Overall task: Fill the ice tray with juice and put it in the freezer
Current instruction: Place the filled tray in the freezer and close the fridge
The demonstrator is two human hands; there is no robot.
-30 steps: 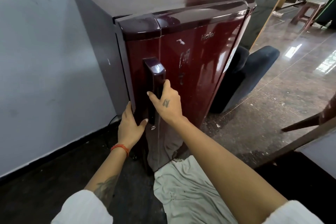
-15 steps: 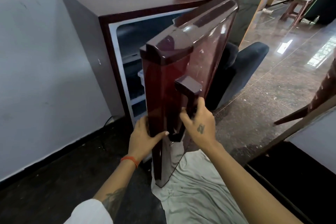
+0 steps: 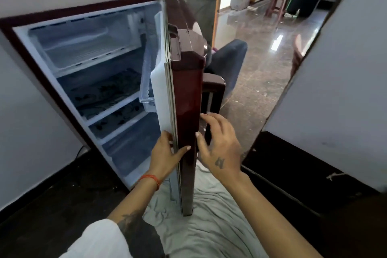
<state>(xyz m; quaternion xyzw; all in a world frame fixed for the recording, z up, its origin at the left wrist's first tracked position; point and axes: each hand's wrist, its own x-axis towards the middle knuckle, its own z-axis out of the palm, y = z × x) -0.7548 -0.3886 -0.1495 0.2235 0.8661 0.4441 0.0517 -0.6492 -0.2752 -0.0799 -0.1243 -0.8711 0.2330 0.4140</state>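
The left hand (image 3: 165, 153) grips the free edge of the maroon fridge door (image 3: 186, 98), thumb across its face. Just right of it, the right hand (image 3: 219, 146) hovers with loosely spread fingers beside the door handle (image 3: 212, 98). Up and left of both hands, the freezer compartment (image 3: 83, 48) stands exposed; the ice tray is nowhere visible.

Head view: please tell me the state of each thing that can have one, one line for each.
Fridge door: open wide, seen edge-on.
Freezer compartment: exposed, nothing visible inside.
Fridge shelves: nothing standing on them.
Door bin: appears empty.
Left hand: grips the door's edge, thumb on the outer face.
Right hand: fingers loosely curled at the door handle; a firm grip cannot be told.
Cloth: crumpled on the floor under the door.
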